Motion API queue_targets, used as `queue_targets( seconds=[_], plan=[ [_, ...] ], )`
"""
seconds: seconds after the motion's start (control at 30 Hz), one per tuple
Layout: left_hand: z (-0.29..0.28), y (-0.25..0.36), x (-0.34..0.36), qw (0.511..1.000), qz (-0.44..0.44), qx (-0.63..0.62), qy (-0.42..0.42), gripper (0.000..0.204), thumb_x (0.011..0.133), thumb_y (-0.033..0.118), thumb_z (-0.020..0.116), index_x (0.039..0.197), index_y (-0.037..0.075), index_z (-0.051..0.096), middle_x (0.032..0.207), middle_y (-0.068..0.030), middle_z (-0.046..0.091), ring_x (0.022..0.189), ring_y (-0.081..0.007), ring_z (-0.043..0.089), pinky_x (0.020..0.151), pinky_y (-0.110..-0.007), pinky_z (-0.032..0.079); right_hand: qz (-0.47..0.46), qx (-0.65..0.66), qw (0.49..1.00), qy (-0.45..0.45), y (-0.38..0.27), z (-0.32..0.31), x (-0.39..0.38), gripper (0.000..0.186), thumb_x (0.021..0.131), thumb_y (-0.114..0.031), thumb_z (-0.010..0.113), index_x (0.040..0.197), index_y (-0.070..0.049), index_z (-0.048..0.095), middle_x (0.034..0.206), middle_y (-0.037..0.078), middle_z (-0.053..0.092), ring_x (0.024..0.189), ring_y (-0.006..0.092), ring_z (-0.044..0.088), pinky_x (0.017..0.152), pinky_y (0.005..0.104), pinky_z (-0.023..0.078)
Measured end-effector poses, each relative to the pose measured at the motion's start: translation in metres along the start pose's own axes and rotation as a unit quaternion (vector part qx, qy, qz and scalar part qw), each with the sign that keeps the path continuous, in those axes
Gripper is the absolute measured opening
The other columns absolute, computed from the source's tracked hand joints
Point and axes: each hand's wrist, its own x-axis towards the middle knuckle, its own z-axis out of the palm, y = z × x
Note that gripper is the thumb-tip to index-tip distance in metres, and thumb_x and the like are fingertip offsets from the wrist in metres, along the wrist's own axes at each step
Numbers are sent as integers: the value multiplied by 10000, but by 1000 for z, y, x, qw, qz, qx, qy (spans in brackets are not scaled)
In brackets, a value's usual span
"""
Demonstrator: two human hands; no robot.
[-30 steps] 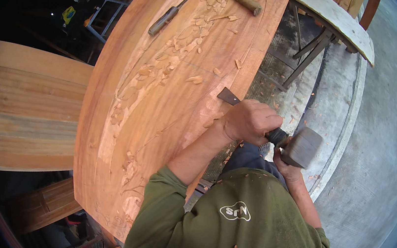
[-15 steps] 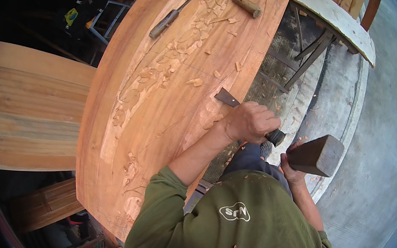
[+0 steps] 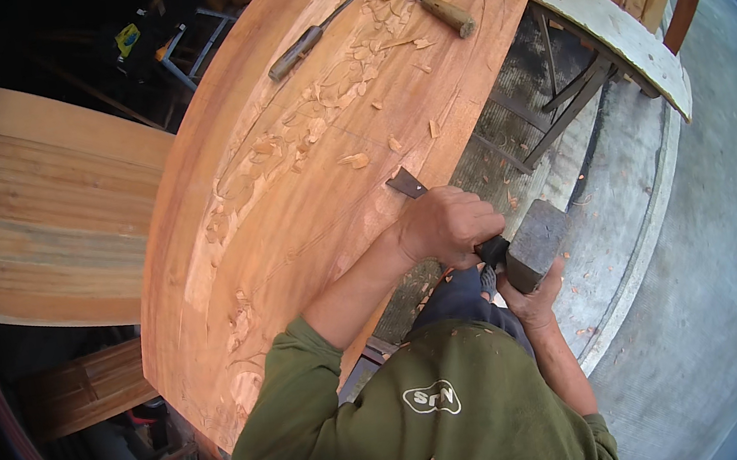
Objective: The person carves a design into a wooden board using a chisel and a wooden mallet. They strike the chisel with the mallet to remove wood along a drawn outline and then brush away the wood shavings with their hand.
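Note:
A wide flat chisel (image 3: 406, 183) rests its blade on a large carved wooden panel (image 3: 311, 214). My left hand (image 3: 449, 227) is closed around the chisel's shaft, and its dark handle end sticks out past my fist. In my right hand (image 3: 535, 300) is a blocky dark mallet (image 3: 538, 241), its head right at the chisel's handle end. I cannot tell whether the two touch. My right fingers are closed about the mallet, whose grip is hidden. Carved leaf shapes and pencilled curves run along the panel.
Two more carving tools lie on the panel's far part: a gouge (image 3: 302, 50) and a wooden-handled chisel (image 3: 445, 14). Loose wood chips (image 3: 354, 160) are scattered about. Wooden boards (image 3: 62, 203) stand at the left. A white curved tabletop on metal legs (image 3: 630, 37) is at the far right.
The mallet has swung left, from out at the right to the end of the chisel handle. My left hand and the chisel keep their place on the panel.

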Motion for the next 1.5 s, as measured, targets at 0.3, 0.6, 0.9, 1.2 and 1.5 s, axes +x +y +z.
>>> queue_targets(
  seconds=[0.3,0.6,0.9,1.2,1.5],
  plan=[
    [-10,13,-9,994,-27,96,53,295,583,226,788,775,145,579,690,-26,512,644,-231,618,556,-381,469,-55,-24,998,20,1,-6,-12,510,709,-155,962,1098,-22,659,1019,165,729,895,286,742,804,378,578],
    [47,-7,42,993,40,95,50,289,581,234,784,764,150,577,690,4,527,628,-206,606,551,-370,462,163,123,973,108,16,-63,-45,438,786,-100,927,1093,-22,625,971,43,627,871,175,617,821,323,537],
    [32,-18,58,996,-9,35,87,293,586,216,815,780,144,607,688,-12,545,635,-225,630,568,-375,493,-137,150,929,309,-64,-166,29,558,1029,-148,658,1488,-14,371,1128,129,599,1005,236,611,995,406,520],
    [35,-24,66,996,-1,33,77,283,657,226,826,822,133,616,703,-25,576,642,-248,648,583,-392,512,83,-76,992,59,35,-34,-3,700,792,-109,879,1372,-26,496,1078,122,641,965,234,643,930,350,516],
    [43,-23,65,998,0,31,61,315,640,223,835,800,133,579,715,-27,578,657,-248,653,591,-395,518,135,129,976,111,5,-2,6,546,863,-76,811,1314,-51,504,946,78,630,832,169,629,788,361,547]
  ],
)
